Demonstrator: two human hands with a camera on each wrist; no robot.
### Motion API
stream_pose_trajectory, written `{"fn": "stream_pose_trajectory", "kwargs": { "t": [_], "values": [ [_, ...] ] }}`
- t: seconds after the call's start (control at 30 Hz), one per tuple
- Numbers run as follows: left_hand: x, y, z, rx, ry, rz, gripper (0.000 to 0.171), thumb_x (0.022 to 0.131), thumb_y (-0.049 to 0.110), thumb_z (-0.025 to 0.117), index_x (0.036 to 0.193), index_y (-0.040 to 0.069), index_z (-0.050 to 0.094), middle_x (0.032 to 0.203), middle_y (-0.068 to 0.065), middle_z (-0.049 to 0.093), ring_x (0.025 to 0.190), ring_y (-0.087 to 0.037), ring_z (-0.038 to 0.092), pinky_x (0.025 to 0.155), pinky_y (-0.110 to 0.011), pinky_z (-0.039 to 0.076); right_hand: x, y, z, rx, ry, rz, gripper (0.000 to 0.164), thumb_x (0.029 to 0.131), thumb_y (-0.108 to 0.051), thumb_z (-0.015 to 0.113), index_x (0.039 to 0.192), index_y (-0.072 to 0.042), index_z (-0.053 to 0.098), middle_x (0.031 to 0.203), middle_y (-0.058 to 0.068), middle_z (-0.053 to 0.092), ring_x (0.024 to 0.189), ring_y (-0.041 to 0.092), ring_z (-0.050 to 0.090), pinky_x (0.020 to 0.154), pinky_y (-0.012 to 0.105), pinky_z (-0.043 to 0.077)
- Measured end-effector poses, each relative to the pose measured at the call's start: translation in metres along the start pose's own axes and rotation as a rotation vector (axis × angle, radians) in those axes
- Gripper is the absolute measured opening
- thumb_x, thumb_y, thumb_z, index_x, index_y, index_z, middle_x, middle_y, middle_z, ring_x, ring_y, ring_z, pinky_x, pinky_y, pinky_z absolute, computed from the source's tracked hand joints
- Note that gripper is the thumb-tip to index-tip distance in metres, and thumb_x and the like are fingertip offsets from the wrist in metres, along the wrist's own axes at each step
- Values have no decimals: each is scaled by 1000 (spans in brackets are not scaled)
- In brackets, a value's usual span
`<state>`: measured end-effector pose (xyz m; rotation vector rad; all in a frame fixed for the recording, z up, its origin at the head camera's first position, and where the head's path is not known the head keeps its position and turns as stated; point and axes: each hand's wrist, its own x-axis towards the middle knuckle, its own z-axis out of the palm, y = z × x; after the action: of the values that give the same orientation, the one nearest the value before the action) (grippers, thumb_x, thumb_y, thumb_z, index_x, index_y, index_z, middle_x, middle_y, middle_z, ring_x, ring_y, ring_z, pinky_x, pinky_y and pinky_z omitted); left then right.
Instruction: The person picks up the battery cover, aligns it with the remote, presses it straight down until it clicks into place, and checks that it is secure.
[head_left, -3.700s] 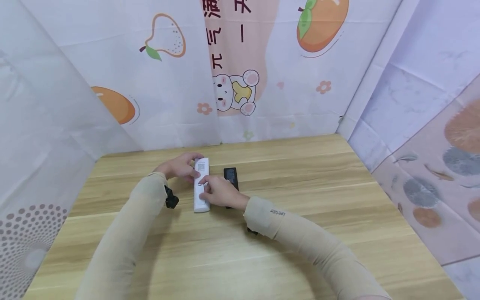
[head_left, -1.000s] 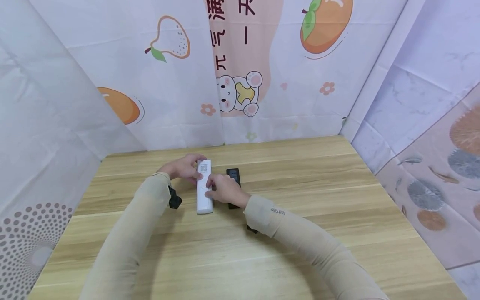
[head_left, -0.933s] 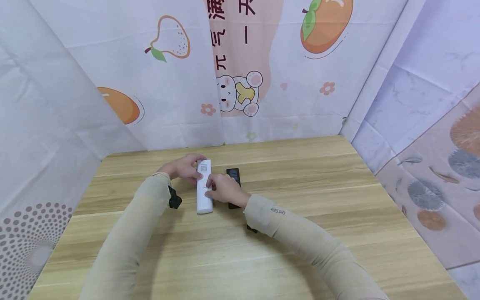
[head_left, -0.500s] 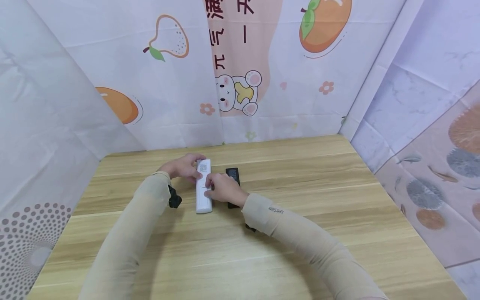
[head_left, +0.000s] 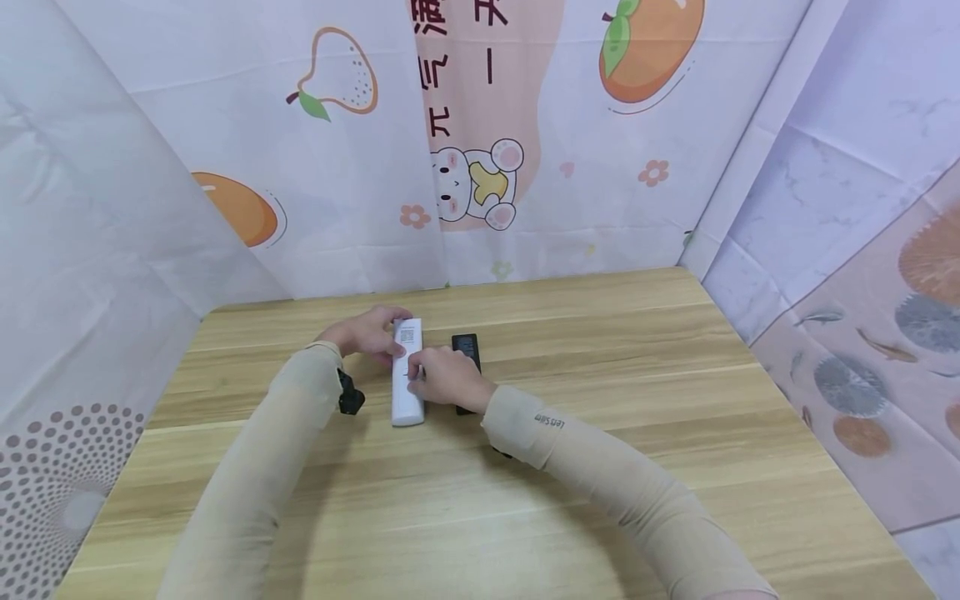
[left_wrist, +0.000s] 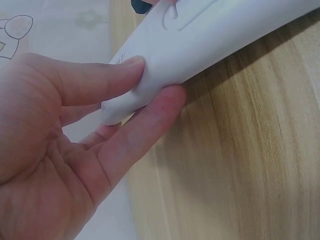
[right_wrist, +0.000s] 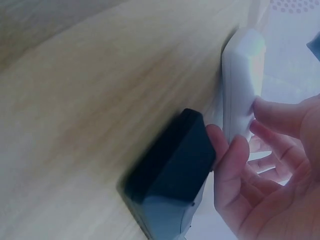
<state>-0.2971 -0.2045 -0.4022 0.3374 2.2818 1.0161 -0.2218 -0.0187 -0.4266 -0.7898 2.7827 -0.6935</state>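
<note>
A white remote control (head_left: 407,408) lies with its labelled back facing up on the wooden table. At its far end my left hand (head_left: 371,331) grips it, thumb on the back and fingers along the side and end, as the left wrist view shows on the white casing (left_wrist: 200,35). My right hand (head_left: 447,377) has its thumb and bent forefinger on the middle of the back, around the battery cover line, while other fingers lie at the remote's side (right_wrist: 242,80). A black remote-like device (head_left: 466,348) lies just right, partly hidden by my right hand.
The wooden table (head_left: 480,517) reaches back to a printed curtain (head_left: 345,200), with another curtain (head_left: 810,250) on the right. In the right wrist view the black device (right_wrist: 172,160) sits close to my right fingers.
My right wrist has turned slightly and the right fingers have shifted a little on the remote's back. My left hand keeps its grip. The remote has hardly moved on the table.
</note>
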Motion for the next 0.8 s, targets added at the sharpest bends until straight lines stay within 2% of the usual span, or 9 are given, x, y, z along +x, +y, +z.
{"fn": "stream_pose_trajectory", "kwargs": {
  "t": [0.33, 0.57, 0.8],
  "values": [
    [1, -5, 0, -36, -9, 6, 77, 88, -11, 63, 155, -6, 26, 145, -30, 34, 121, -43, 52, 85, -43, 60, 0, 0, 1, 16, -14, -17, 5, 95, -23, 70, 93, -19, 70, 86, -6, 64, 60, 9, 54, 52, 24, 44],
    [0, -6, 1, -7, -17, 7, 75, 89, -9, 63, 154, -8, 25, 144, -32, 34, 116, -42, 57, 86, -45, 60, 0, 1, 5, -1, -11, -16, 7, 96, -24, 70, 96, -18, 69, 83, -6, 63, 61, 10, 55, 51, 24, 45],
    [2, -6, 0, 14, -8, 12, 75, 89, -8, 64, 154, -6, 27, 145, -30, 35, 117, -40, 55, 85, -43, 60, 0, 3, 4, 16, -5, 2, 15, 95, -27, 72, 103, -15, 67, 83, -5, 62, 63, 10, 55, 53, 24, 45]
  ]
}}
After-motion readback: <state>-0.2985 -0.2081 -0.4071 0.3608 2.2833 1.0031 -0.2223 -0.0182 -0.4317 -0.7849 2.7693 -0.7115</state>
